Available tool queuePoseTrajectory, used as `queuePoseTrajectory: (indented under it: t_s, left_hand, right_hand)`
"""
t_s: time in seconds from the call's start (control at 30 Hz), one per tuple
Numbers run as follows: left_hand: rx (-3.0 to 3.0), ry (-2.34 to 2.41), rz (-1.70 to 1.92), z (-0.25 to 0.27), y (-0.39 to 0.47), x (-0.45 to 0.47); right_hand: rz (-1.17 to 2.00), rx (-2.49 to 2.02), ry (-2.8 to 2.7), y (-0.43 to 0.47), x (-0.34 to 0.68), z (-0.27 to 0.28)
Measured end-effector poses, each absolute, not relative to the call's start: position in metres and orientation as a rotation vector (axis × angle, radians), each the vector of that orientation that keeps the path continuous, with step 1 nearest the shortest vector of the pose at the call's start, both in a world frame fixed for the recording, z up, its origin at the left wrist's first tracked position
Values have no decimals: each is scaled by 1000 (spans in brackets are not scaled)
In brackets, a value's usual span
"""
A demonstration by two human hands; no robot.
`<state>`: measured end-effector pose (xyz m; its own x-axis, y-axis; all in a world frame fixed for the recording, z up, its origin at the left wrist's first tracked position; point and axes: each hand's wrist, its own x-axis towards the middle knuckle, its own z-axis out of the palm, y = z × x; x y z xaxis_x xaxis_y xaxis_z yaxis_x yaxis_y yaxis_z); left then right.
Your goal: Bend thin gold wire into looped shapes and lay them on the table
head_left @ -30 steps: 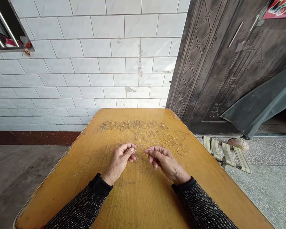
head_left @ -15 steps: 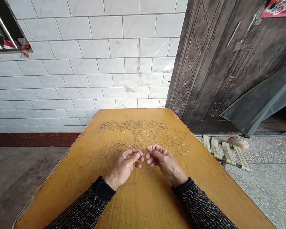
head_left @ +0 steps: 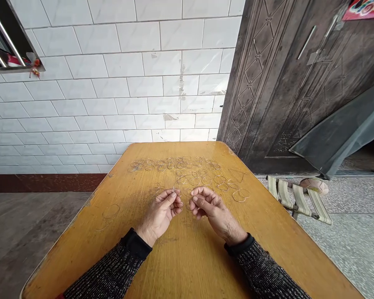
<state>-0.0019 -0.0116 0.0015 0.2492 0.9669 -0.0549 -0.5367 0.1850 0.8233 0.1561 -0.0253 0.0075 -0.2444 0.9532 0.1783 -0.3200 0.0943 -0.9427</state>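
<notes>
Over the middle of the table, my left hand (head_left: 162,211) is closed, with thumb and forefinger pinching a thin wire (head_left: 176,181) that curves up from the fingertips. My right hand (head_left: 213,211) is beside it, a small gap away, its thumb and forefinger also pressed together on the thin wire. The wire is too fine to follow all the way between the hands. Just beyond my fingers lie several bent wire loops (head_left: 240,195), some in flower-like or heart-like shapes. A single wire ring with a loose tail (head_left: 111,211) lies left of my left hand.
The wooden table (head_left: 187,265) reaches to a white tiled wall (head_left: 118,87). More wire shapes (head_left: 174,163) form a row near its far edge. On the right are a dark carved door (head_left: 268,83), a grey curtain (head_left: 345,128), a striped folding stool (head_left: 299,197) and a ball (head_left: 314,185).
My left hand has moved slightly left, turned upward and away from the right, widening the gap between the fingertips. My right hand has barely moved.
</notes>
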Motion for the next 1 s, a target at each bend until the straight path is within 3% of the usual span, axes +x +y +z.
queuePoseTrajectory:
  t_s: [0.3,0.53,1.0]
  left_hand:
    - [975,733,1122,-1,-12,-5]
    - [1105,762,1060,0,-16,-3]
    - [1230,840,1077,-7,-15,-3]
  right_hand:
    - [1110,-855,-1425,-24,152,0]
    - [692,-953,-1618,-19,155,-15]
    - [676,-999,-1544,-17,153,-13]
